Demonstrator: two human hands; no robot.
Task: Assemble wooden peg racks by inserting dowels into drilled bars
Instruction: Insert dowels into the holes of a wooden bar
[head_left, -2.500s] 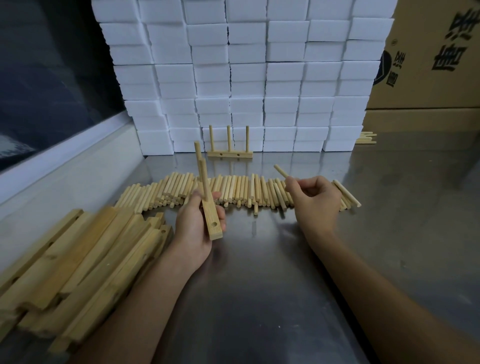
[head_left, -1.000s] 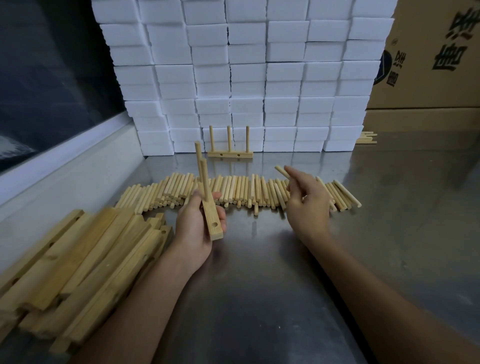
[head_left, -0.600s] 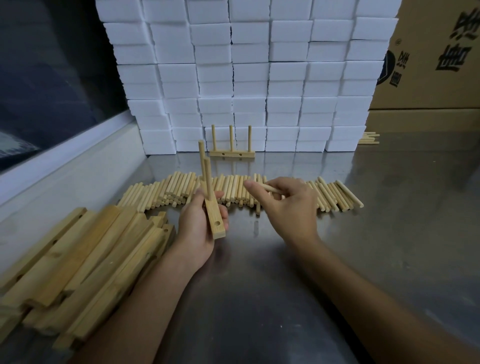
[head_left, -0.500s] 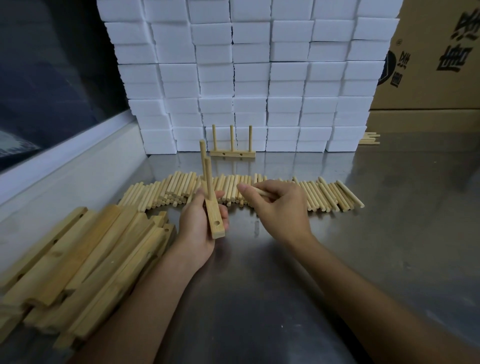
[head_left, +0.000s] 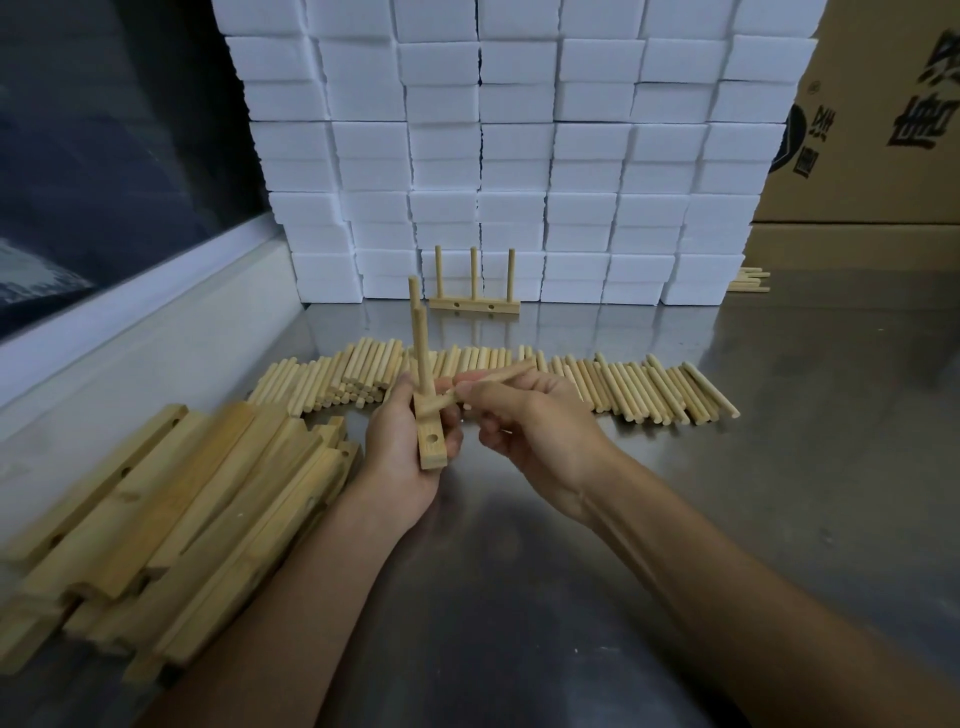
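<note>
My left hand (head_left: 402, 449) grips a drilled wooden bar (head_left: 431, 441) end-on, above the steel table. Two dowels (head_left: 420, 343) stand up from the bar's far part, and an empty hole shows on its near end. My right hand (head_left: 530, 421) pinches a loose dowel (head_left: 493, 380) lying almost level, its left tip touching the bar just in front of the nearer upright dowel. A row of loose dowels (head_left: 649, 387) lies across the table behind both hands.
A heap of drilled bars (head_left: 171, 519) lies at the left. A finished rack (head_left: 474, 291) with three pegs stands before a wall of white foam blocks (head_left: 509, 156). Cardboard boxes (head_left: 872, 130) are at the right, with a few dowels (head_left: 748, 279) beside them.
My right hand has picked a dowel from the row and carried it left to the bar, turning it so its tip meets the bar. The left hand stayed holding the bar.
</note>
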